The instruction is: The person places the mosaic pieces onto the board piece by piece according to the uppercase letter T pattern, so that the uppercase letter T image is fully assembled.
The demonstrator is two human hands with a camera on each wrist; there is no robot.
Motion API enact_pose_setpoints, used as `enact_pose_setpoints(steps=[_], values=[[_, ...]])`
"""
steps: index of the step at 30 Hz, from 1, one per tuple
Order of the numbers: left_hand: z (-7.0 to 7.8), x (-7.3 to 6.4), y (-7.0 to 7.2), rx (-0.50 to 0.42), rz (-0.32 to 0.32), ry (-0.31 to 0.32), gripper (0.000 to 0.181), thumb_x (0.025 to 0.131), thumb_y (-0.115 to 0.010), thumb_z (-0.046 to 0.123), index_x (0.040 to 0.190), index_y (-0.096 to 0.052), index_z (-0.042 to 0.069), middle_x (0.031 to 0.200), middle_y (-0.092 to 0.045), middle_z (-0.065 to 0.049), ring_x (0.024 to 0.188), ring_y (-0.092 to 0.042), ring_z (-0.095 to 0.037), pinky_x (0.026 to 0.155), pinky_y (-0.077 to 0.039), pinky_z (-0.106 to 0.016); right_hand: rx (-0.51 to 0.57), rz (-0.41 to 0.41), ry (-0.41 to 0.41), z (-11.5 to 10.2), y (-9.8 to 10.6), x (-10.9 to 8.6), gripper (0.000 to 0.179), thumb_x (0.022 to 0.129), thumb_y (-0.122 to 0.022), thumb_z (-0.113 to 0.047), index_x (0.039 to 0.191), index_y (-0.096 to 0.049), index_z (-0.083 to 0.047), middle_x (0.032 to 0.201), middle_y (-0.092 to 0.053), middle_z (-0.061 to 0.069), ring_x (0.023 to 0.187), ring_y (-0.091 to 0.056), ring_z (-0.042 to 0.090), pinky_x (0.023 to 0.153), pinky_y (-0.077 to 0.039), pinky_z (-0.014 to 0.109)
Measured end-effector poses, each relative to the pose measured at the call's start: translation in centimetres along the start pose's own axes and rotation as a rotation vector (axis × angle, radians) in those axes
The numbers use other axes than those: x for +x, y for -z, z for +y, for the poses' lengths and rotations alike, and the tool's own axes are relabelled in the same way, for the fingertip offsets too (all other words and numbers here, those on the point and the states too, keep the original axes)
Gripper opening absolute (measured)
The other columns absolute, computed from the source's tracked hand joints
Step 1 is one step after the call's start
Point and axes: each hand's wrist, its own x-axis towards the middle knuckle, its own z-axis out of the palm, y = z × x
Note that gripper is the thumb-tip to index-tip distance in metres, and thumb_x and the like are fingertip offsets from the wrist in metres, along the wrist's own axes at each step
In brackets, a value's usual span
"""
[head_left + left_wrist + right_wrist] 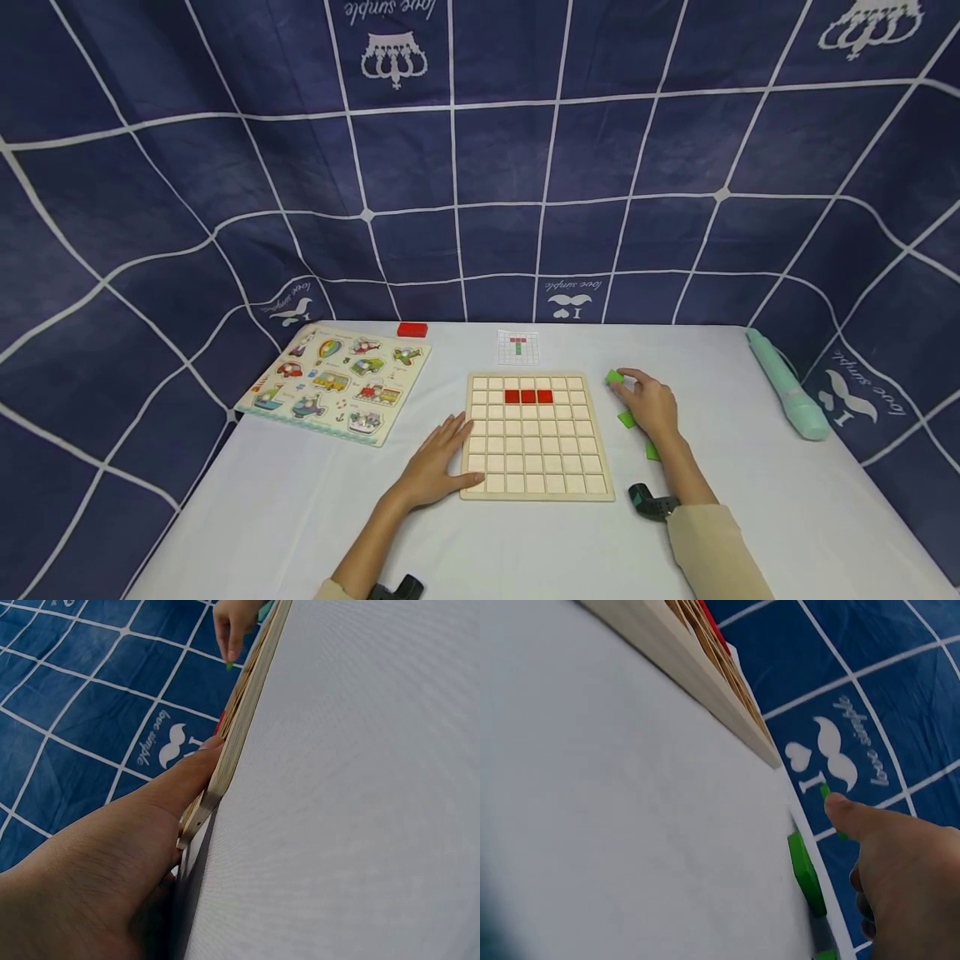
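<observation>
A light wooden grid board (537,497) lies on the white table, with three red square tiles (528,397) side by side in its second row from the far edge. My left hand (431,468) rests against the board's left side, fingers straight and the thumb over the near left corner. To the right of the board, my right hand (651,408) pinches a green tile (613,377) between thumb and fingers, and that tile also shows in the right wrist view. Two more green tiles lie near this hand, one (627,419) by the wrist and another (652,451) closer to me.
Behind the board lies a small card (518,358) printed with a red and green T on a grid. A picture puzzle board (337,383) is on the left, near a red block (412,330). Far right lies a mint-green cylindrical object (787,387). Dark blue cloth surrounds the table.
</observation>
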Motion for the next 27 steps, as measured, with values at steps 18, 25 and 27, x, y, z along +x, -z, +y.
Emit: enact_pose_setpoints(steps=[18,25,27], values=[[0.1,-0.1,0.0,-0.004,0.011,-0.011,0.09,0.078,-0.06,0.061,0.145,-0.029,0.008,0.152,-0.019,-0.008,0.14,-0.01,-0.024,0.112,-0.012,-0.041,0.11,-0.166,0.281,-8.3,-3.5,-3.6,0.034,0.08,-0.071,-0.034,0.107,-0.07,-0.013,0.047,-0.034,-0.014,0.043,-0.03,0.006,0.059,-0.041,0.036],[0.1,-0.1,0.1,-0.002,0.012,-0.013,0.089,0.079,-0.061,0.058,0.145,-0.029,0.008,0.152,-0.02,-0.008,0.14,-0.01,-0.023,0.112,-0.012,-0.04,0.096,-0.202,0.314,-9.5,-5.1,-3.7,0.032,0.082,-0.069,-0.035,0.108,-0.07,-0.017,0.046,-0.033,-0.014,0.042,-0.028,0.004,0.051,-0.035,0.027],[0.1,-0.1,0.1,-0.005,0.012,-0.013,0.089,0.079,-0.061,0.058,0.145,-0.03,0.008,0.152,-0.02,-0.008,0.14,-0.01,-0.023,0.112,-0.012,-0.04,0.082,-0.212,0.307,-9.5,-5.3,-3.7,0.031,0.082,-0.069,-0.036,0.108,-0.069,-0.018,0.046,-0.033,-0.014,0.042,-0.028,0.004,0.047,-0.029,0.025]])
